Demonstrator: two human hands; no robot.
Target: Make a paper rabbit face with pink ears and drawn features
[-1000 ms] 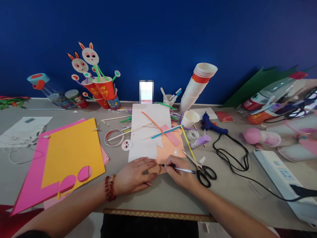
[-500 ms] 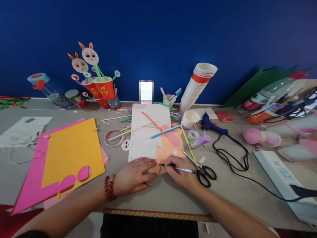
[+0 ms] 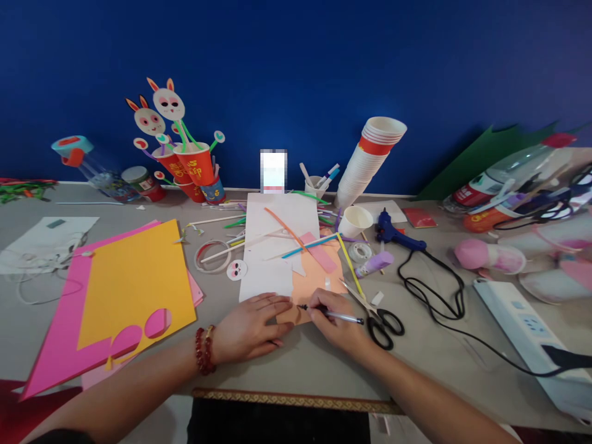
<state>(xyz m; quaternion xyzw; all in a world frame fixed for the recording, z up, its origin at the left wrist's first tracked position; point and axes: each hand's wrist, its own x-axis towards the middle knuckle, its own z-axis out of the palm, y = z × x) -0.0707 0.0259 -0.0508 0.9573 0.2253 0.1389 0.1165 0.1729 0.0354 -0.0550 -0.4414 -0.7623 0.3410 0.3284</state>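
My right hand (image 3: 333, 317) is closed around a pen (image 3: 345, 317), whose dark tip meets a sheet of orange paper (image 3: 312, 288). Flat on the lower left part of that paper lies my left hand (image 3: 254, 324), fingers stretched out. White paper (image 3: 266, 277) extends beyond my left fingertips, partly under the hand. Black-handled scissors (image 3: 380, 320) rest just right of my right hand. A small round bunny face (image 3: 237, 269) sits above my left hand. Pipe cleaners, among them an orange one (image 3: 287, 228) and a yellow one (image 3: 350, 265), lie across the papers.
Yellow card (image 3: 139, 283) over pink card (image 3: 60, 333) covers the left side. Along the back stand red cups with bunny figures (image 3: 194, 163) and a tall stack of paper cups (image 3: 365, 166). At right are a blue glue gun (image 3: 398, 234), its cord and a power strip (image 3: 527, 333).
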